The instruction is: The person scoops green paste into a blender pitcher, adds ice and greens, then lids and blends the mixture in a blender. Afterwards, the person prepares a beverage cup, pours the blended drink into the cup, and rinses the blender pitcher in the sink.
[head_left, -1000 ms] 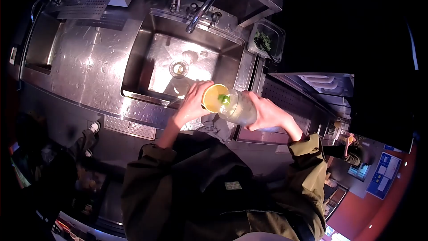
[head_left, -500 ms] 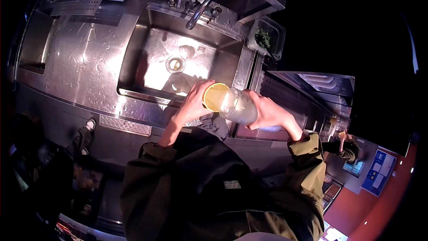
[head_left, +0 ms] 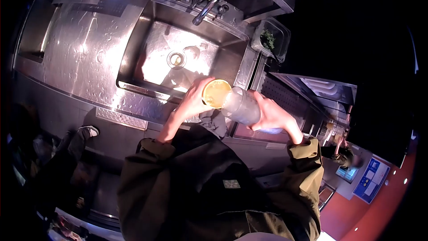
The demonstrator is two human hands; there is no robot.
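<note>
Hands meet over the sink's (head_left: pixel 133 58) near edge: the right hand (head_left: pixel 272 114) wraps a clear glass (head_left: pixel 238 106), tipped sideways toward the basin, while the left hand (head_left: pixel 194 100) cups its yellowish mouth. Some contents seemingly remain inside, though glare hides how much, so emptying looks underway, not finished. A tub of greens (head_left: pixel 269 40) sits beyond.
</note>
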